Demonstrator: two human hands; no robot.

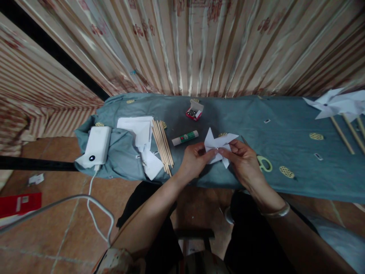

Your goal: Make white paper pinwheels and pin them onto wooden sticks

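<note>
My left grip (194, 160) and right grip (245, 160) are pinched closed, 2 thumbs at the centre of a white paper pinwheel (211, 142), just right of the glue stick (185, 137). Beyond the glue stick sits an open red box (194, 113); left of it, wooden rods (163, 146), then white paper (135, 123). To its right, my right grip partly hides the scissors (268, 163); mounted pinwheels (327, 105) lie farthest right.

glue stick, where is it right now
The glue stick lies mid-picture in the head view, between the wooden sticks on its left and the white pinwheel on its right, nearer the person than the open box.
</note>
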